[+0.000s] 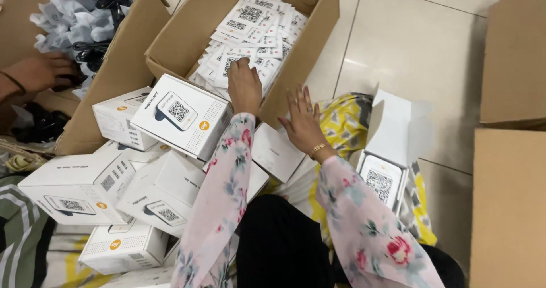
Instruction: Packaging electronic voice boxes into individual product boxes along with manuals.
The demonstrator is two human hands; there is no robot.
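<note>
My left hand (pixel 244 85) reaches into an open cardboard carton (pixel 298 55) and presses its fingertips on a white printed leaflet (pixel 234 57) near the edge of a loose pile of several such leaflets (pixel 259 23). My right hand (pixel 301 120) hovers with fingers spread just outside the carton's front wall, above a small plain white box (pixel 276 151). Both arms wear pink floral sleeves, and a gold bracelet sits on the right wrist. An opened white box (pixel 382 180) holding a small white device lies on my lap at the right.
Several closed white product boxes (pixel 182 114) are stacked at the left. Another person's hand (pixel 37 72) reaches into a second carton of bagged black cables (pixel 85 15) at top left. Large brown cartons (pixel 509 202) stand at the right on the tiled floor (pixel 421 43).
</note>
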